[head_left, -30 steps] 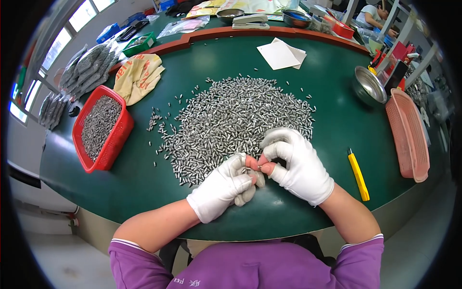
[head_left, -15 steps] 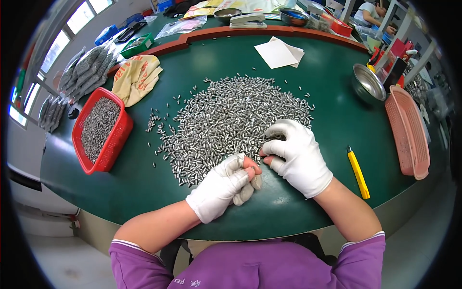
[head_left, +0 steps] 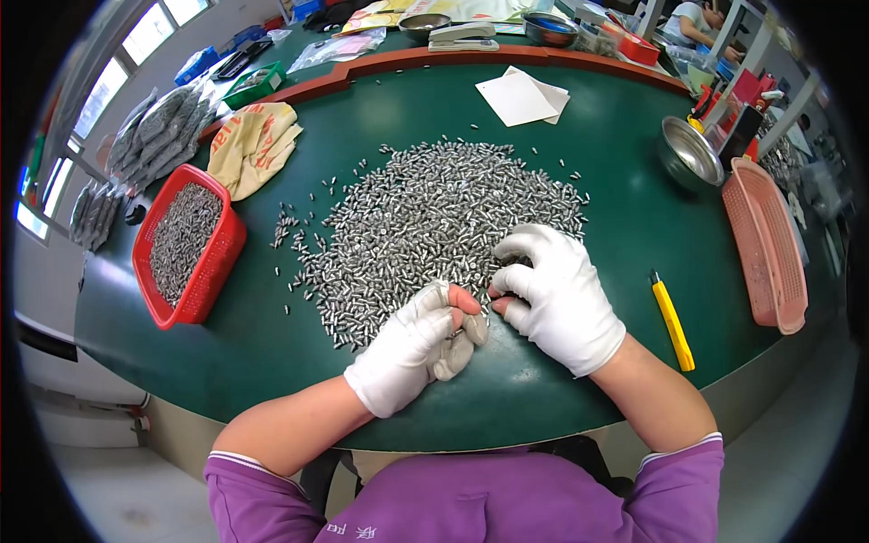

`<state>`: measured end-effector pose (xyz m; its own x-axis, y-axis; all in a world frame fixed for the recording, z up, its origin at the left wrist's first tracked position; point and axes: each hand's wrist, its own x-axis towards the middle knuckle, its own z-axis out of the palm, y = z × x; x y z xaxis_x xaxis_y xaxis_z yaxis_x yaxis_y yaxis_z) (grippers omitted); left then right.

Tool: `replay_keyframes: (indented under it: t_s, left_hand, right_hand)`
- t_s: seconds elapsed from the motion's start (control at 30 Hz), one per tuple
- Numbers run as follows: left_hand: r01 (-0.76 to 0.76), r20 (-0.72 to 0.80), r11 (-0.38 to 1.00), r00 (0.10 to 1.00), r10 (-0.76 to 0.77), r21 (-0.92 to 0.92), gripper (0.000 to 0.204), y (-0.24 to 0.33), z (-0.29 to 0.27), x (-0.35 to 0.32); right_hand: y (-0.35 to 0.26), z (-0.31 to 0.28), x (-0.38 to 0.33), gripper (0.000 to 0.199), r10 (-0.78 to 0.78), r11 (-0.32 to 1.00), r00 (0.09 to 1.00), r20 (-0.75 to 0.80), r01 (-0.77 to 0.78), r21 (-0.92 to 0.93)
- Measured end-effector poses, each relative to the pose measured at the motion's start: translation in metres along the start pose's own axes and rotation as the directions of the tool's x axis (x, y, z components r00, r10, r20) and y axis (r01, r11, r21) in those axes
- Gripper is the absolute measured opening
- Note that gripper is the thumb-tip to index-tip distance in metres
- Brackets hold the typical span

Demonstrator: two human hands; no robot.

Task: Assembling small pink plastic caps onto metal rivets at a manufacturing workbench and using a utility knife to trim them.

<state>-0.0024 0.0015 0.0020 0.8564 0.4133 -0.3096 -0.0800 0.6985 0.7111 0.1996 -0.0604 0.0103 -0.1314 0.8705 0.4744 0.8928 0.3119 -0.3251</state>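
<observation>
Hands have parted. A second ago the fingertips met just off the near edge of the pile, a small metal piece apparently between them. Now a gap of green worktop [head_left: 606,172] shows between the two.

Right hand [head_left: 563,303], white-gloved with bare fingertips: over the near right edge of the pile of small metal pieces [head_left: 444,208], thumb and fingers bent in toward it. Position almost matches half a second ago. Fingertips partly hidden among the pieces; cannot tell whether one is gripped.

Left hand [head_left: 403,353], same kind of glove: drawn slightly left since the hands met, fingers curled inward, thumb close to the forefinger. Palm turned out of view; cannot tell if it holds a piece.

Pile spreads mid-worktop, outline much the same as a second ago, strays scattered to its left. More small metal pieces lie in the red basket [head_left: 214,279], far left of the hands. Yellow cutter [head_left: 673,324] untouched, right of the right hand.

Reading: the close two-handed handling looks broken off, the right hand back at the loose stock, probably to pick. Most of the pile seems yet to be worked through; slow, piece-by-piece handling, by the look of it.
</observation>
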Motion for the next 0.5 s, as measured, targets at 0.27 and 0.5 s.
replay_keyframes:
  t_s: [0.27,0.5]
  left_hand:
    - [-0.018,0.008,1.000,1.000,0.018,0.002,0.024,-0.0013,-0.0003,0.0020]
    - [-0.016,-0.050,1.000,0.999,0.016,0.008,0.019,-0.0039,-0.0005,0.0029]
  right_hand:
    - [0.0006,-0.0065,-0.0005,0.016,0.021,0.999,0.999,0.040,-0.019,-0.048]
    - [-0.0034,-0.0045,0.0020,0.014,0.004,1.000,1.000,-0.030,-0.004,0.001]
